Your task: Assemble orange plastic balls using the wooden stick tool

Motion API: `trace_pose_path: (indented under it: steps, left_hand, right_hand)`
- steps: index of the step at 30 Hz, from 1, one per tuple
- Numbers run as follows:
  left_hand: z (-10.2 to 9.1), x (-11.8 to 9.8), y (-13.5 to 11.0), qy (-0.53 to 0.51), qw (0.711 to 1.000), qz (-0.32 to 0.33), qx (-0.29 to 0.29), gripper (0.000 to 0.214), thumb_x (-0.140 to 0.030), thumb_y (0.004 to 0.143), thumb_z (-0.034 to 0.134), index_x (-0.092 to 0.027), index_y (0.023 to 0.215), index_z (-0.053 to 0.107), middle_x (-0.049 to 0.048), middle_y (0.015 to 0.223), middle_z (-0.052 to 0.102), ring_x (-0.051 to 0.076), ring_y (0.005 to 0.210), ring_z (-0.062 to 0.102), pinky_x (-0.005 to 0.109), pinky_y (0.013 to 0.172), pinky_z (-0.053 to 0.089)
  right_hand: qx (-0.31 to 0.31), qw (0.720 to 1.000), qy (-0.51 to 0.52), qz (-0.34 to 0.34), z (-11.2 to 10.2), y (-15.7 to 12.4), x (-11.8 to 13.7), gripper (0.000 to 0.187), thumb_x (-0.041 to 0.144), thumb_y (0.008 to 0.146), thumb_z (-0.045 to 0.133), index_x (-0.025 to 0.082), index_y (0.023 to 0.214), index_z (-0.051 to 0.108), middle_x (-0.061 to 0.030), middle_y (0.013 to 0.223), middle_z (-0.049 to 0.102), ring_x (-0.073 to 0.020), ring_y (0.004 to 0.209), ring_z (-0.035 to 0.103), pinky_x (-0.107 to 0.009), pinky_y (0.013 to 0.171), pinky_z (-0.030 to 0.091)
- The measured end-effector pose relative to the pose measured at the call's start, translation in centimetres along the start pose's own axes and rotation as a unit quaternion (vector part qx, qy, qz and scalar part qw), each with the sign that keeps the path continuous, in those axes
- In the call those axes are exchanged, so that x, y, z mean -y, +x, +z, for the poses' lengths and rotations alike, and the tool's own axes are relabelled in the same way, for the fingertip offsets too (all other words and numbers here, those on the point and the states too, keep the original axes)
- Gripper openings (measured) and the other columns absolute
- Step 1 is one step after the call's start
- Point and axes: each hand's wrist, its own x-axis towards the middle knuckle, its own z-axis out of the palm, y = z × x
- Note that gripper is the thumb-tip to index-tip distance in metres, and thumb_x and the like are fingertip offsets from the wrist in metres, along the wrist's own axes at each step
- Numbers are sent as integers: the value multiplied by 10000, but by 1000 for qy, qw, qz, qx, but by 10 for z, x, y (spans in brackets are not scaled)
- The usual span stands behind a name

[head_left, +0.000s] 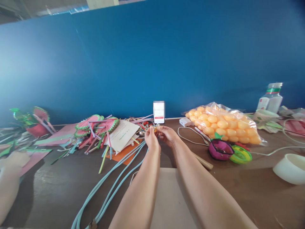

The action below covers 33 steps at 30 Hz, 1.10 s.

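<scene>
Both my hands are stretched out over the middle of the table, close together. My left hand and my right hand pinch a small shiny, gold-coloured piece between their fingertips. Its exact kind is too small to make out, and the fingers partly cover it. Just behind stands an upright phone with a lit white screen. Light-blue cords run from beside my left hand down to the lower left. Some shiny metal pieces lie to the left of my fingers.
Left are paper fans, papers and another person's blurred arm. Right are a bag of orange balls, a purple bowl, a green basket, a white cup and a bottle. A blue partition rises behind.
</scene>
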Motion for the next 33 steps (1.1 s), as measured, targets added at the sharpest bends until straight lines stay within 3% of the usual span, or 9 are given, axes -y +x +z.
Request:
trace_pose_path:
  steps: [10,33]
  left_hand:
    - [-2,3,2,5,1000,6,9,342,-405,701,756,-149,847,583,16,730,626,132,624,612,276,640,477]
    - [-7,11,8,42,998,48,-3,410,-473,659,759,-127,836,630,25,715,630,142,634,603,280,633,465]
  right_hand:
    - [-12,1000,-15,-3,1,0,0,316,273,489,869,156,651,624,35,556,530,-47,499,397,-185,421,267]
    - [-32,998,-49,-22,3,2,-5,306,305,511,859,177,630,607,46,500,502,-89,520,481,-226,513,417]
